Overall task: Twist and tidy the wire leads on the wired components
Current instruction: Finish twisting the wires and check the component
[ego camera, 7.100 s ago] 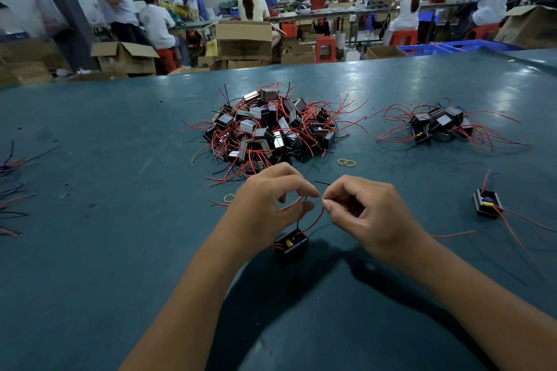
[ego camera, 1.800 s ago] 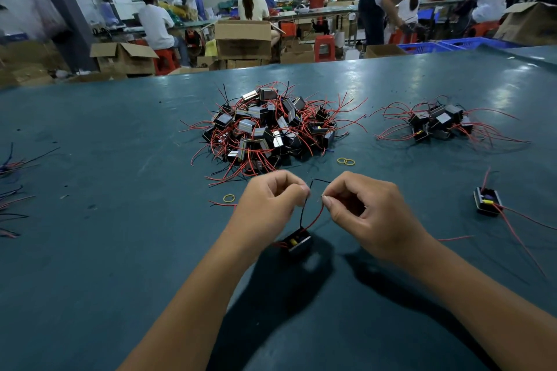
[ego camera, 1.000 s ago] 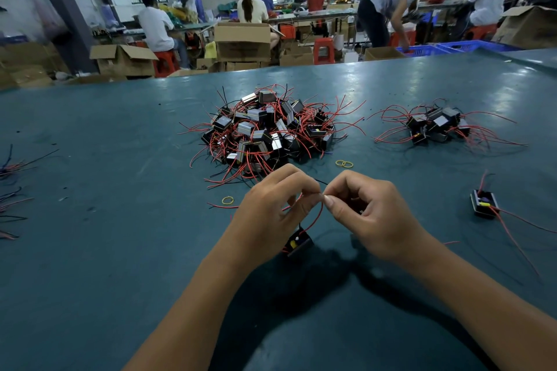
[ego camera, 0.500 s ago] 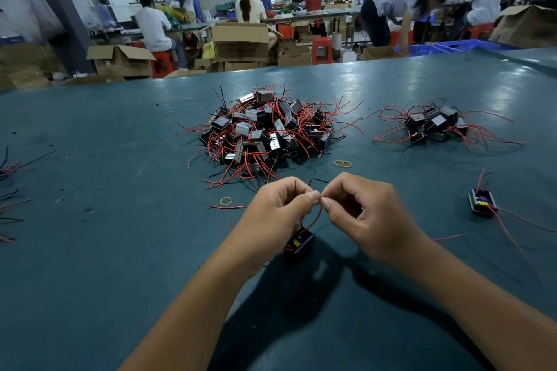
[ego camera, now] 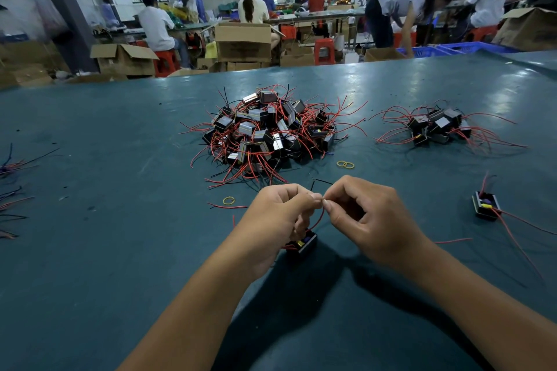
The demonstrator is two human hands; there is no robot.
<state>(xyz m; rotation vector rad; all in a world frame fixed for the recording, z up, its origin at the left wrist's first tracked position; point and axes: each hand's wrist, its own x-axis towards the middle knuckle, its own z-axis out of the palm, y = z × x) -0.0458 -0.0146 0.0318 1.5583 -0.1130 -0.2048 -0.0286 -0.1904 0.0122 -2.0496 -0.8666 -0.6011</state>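
Note:
A small black wired component [ego camera: 303,245] hangs just above the teal table [ego camera: 120,250], below my two hands. My left hand [ego camera: 274,220] and my right hand [ego camera: 370,220] meet fingertip to fingertip above it, and both pinch its thin wire leads. A red lead [ego camera: 319,220] curves down from the pinch to the component, and a black lead end [ego camera: 321,181] sticks up behind my fingers. My left palm hides part of the component.
A big pile of wired components [ego camera: 265,132] lies beyond my hands, a smaller pile [ego camera: 434,128] at the right. One single component [ego camera: 486,205] with red leads sits far right. Yellow rubber bands [ego camera: 345,164] and one band [ego camera: 228,200] lie loose. Wire ends [ego camera: 12,190] reach in at the left edge.
My fingertips have stayed pinched together on the leads, shifting only slightly. The component still hangs under them. A person in the background has bent further over.

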